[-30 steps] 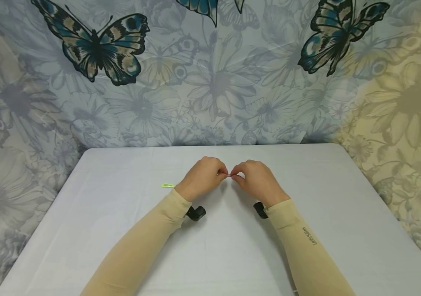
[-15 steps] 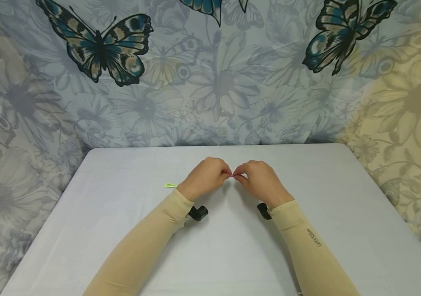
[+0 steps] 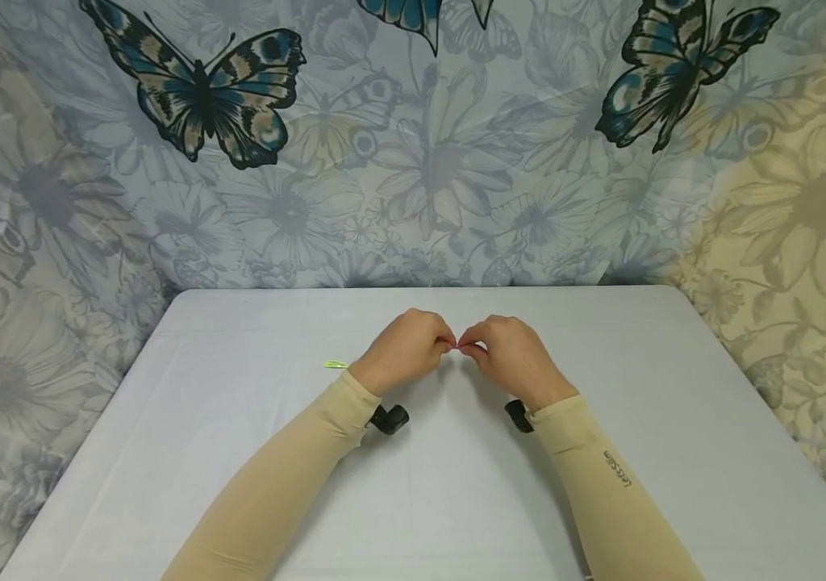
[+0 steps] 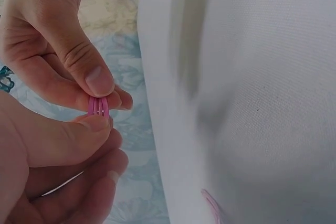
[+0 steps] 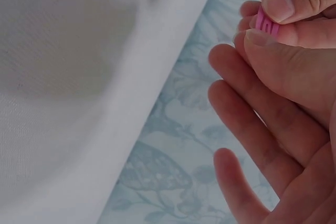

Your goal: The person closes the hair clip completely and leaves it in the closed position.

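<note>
A small slotted pink hair clip (image 4: 98, 106) spans the gap between my two hands over the white table (image 3: 413, 484). My left hand (image 3: 407, 347) pinches one end between thumb and fingertips. The other end is pinched by my right hand (image 3: 511, 355), whose remaining fingers spread loosely in the right wrist view. Most of the pink clip (image 5: 266, 23) is hidden under both thumbs. A yellow-green clip-like piece (image 3: 336, 365) lies on the table to the left of my left wrist.
Another thin pink piece (image 4: 211, 205) lies on the table, partly cut off in the left wrist view. Behind the table's far edge hangs a floral cloth (image 3: 442, 202) printed with butterflies. A black wrist camera (image 3: 390, 420) sits under my left wrist.
The whole head view has shifted slightly, so the hands appear a little farther right. Both hands keep their pinch on the pink clip, their fingertips slightly closer together.
</note>
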Demonstrator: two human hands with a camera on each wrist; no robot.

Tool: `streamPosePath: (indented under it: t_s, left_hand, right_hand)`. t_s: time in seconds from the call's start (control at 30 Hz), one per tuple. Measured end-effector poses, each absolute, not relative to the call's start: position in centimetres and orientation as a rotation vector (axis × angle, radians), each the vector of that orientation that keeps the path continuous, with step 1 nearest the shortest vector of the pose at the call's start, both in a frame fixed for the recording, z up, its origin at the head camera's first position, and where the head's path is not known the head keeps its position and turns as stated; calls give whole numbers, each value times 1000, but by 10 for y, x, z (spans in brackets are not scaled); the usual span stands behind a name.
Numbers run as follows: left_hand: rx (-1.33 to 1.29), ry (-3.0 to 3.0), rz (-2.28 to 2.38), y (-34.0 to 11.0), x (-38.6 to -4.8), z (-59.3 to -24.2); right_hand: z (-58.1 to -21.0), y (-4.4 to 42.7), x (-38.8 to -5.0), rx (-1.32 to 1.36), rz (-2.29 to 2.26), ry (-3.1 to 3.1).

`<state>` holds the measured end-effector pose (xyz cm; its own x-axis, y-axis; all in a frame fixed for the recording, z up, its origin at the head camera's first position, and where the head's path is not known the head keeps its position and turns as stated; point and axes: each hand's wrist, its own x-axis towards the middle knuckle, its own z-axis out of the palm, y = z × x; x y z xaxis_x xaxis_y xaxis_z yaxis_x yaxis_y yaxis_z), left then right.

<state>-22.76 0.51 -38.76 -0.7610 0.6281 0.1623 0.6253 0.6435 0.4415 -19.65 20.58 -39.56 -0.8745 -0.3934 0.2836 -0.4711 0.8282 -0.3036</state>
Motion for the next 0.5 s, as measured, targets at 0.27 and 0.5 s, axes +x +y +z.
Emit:
streamPosePath:
  t_s: [0.27,0.5]
  left_hand:
    - [1154,2853,763,3,-228,-388]
    - [1217,2860,738,3,-229,-388]
  right_hand:
    - [-396,205,-197,671,546,-2786]
    - [-397,206,-198,691,550,-2771]
